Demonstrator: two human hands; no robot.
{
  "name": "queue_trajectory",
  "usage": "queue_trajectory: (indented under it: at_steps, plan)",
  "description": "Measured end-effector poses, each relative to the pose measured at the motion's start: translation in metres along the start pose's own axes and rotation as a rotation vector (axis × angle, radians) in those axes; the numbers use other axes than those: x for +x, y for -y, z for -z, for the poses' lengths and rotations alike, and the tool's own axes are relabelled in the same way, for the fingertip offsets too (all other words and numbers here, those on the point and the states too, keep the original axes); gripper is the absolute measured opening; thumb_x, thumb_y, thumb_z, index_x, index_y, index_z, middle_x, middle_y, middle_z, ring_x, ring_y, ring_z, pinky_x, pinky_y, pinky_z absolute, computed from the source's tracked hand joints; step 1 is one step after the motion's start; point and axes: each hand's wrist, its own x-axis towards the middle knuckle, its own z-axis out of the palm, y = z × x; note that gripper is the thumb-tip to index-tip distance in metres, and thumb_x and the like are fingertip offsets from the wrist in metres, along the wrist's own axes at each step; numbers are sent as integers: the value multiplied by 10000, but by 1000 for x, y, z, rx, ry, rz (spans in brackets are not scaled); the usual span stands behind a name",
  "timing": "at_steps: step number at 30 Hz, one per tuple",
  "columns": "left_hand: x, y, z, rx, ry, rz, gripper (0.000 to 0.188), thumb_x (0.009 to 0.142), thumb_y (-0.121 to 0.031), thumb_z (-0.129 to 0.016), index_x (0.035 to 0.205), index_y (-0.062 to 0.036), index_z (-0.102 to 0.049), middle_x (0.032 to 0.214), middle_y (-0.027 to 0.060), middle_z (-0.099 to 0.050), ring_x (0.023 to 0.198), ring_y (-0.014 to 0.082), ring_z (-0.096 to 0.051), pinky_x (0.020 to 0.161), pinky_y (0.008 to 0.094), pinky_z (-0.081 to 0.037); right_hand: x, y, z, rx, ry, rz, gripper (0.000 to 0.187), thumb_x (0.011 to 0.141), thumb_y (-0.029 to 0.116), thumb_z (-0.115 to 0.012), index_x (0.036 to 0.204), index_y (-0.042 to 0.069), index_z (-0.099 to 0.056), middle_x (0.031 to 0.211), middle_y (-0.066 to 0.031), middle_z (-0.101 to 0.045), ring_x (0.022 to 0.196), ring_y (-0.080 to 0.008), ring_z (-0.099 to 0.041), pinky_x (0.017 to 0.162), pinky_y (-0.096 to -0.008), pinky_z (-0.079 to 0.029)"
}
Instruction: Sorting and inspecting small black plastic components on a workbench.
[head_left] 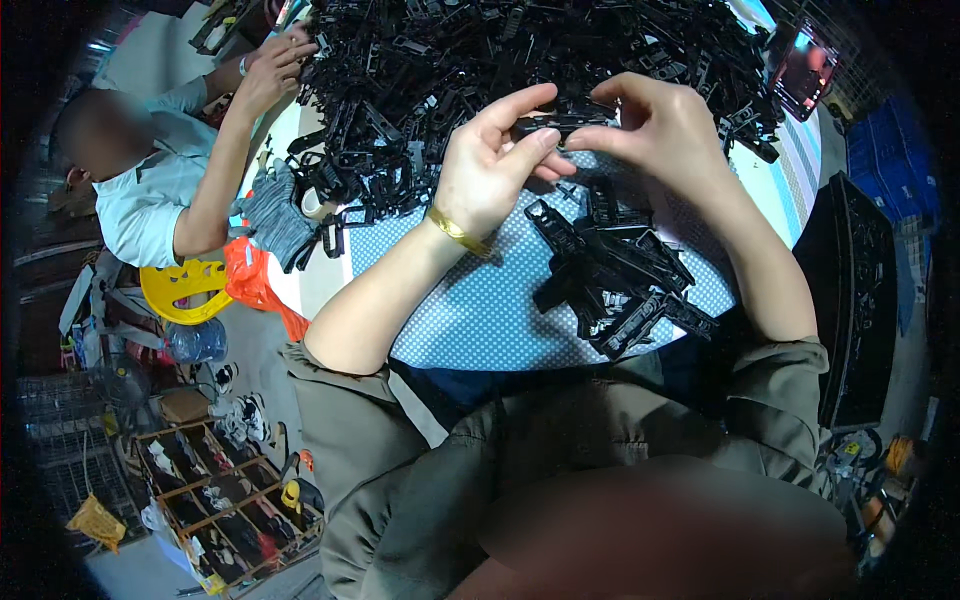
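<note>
Between my two hands is a small, long black plastic part (565, 124), held level above the table. My left hand (490, 160), with a gold bracelet at its wrist, grips the part's left end between thumb and fingers. At the other end, my right hand (655, 125) pinches it with thumb and forefinger. Below my hands, on the patterned tablecloth (470, 320), lies a loose stack of longer black plastic pieces (620, 265). A large heap of similar black parts (420, 80) covers the table's far side. My fingers hide some of the held part.
At the far left a person (160, 180) reaches toward the heap's edge. Near them lie a grey glove (280, 215), a tape roll (315, 204) and an orange-red bag (255, 275). A yellow stool (185, 290) stands beside the table. A phone-like screen (805, 70) is at the far right.
</note>
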Motion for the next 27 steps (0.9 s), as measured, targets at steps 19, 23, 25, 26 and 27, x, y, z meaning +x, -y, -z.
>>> queue_trajectory:
  at_steps: [19,23,25,26,27]
  plan:
    - [7,6,8,-335,-95,91,365,905,-102,-342,1218,80,-298,1020,215,-517,925,274,-573,811,302,-486,59,-67,12,129,-235,127,167,796,199,-558,843,42,-588,719,-26,-574,671,-117,-545,596,-226,-440]
    - [8,6,5,-393,-119,54,361,907,-88,-335,1217,91,-290,1018,211,-519,978,291,-546,851,326,-473,32,-13,7,423,-14,45,199,851,220,-529,917,42,-585,674,25,-538,559,-29,-477,488,-157,-379]
    - [6,8,4,-378,-113,77,361,907,-89,-335,1217,92,-292,1024,201,-516,984,288,-543,856,328,-470,26,-4,-7,415,-23,130,159,834,169,-552,885,24,-596,681,-5,-570,563,-44,-523,483,-168,-412]
    - [6,9,3,-366,-103,97,361,908,-90,-335,1216,94,-294,1031,190,-514,990,284,-540,861,331,-468,24,-4,-15,384,-46,205,146,827,150,-559,877,18,-599,689,-18,-585,579,-51,-545,492,-172,-431]
    - [5,10,3,-397,-96,93,373,899,-84,-349,1226,88,-301,1100,193,-470,960,245,-548,832,323,-478,21,1,-17,424,-35,153,145,822,135,-564,885,10,-600,710,-36,-607,613,-70,-580,520,-184,-468]
